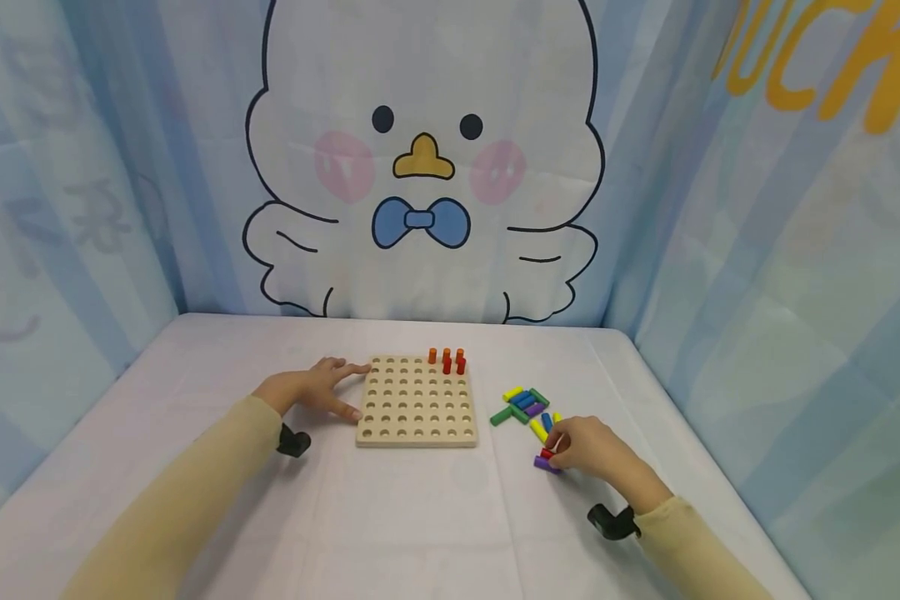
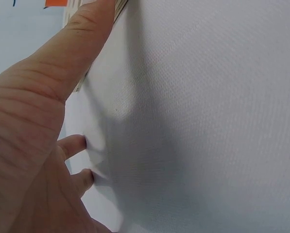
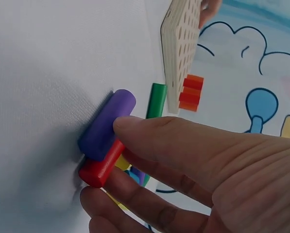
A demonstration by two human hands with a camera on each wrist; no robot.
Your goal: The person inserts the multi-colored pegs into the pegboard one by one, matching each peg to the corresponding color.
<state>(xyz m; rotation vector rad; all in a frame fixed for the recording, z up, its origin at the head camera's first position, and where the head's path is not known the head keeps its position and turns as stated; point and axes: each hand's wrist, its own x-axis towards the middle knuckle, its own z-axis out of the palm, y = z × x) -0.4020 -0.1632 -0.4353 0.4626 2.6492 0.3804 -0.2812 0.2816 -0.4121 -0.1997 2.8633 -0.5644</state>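
My left hand [image 1: 317, 388] has its fingers spread beside a wooden pegboard [image 1: 417, 442], with the thumb and index fingertips at its left edge. Three orange pegs [image 1: 432, 356] and two red pegs [image 1: 447, 367] stand upright in the board's far right corner. To the right, my right hand [image 1: 592, 454] pinches a loose red peg [image 3: 93, 172] low over the cloth. A purple peg [image 3: 102, 127] lies against that red one, and the thumb tip overlaps its side in the right wrist view. Part of the red peg is hidden behind the thumb.
Between the board and my right hand lies a loose pile of pegs: green [image 1: 502, 416], yellow [image 1: 539, 431], blue [image 1: 524, 400] and purple [image 1: 535, 410]. White cloth [image 1: 390, 525] covers the table. Behind it hangs a curtain [image 1: 427, 275] with a cartoon duck; more curtains flank both sides.
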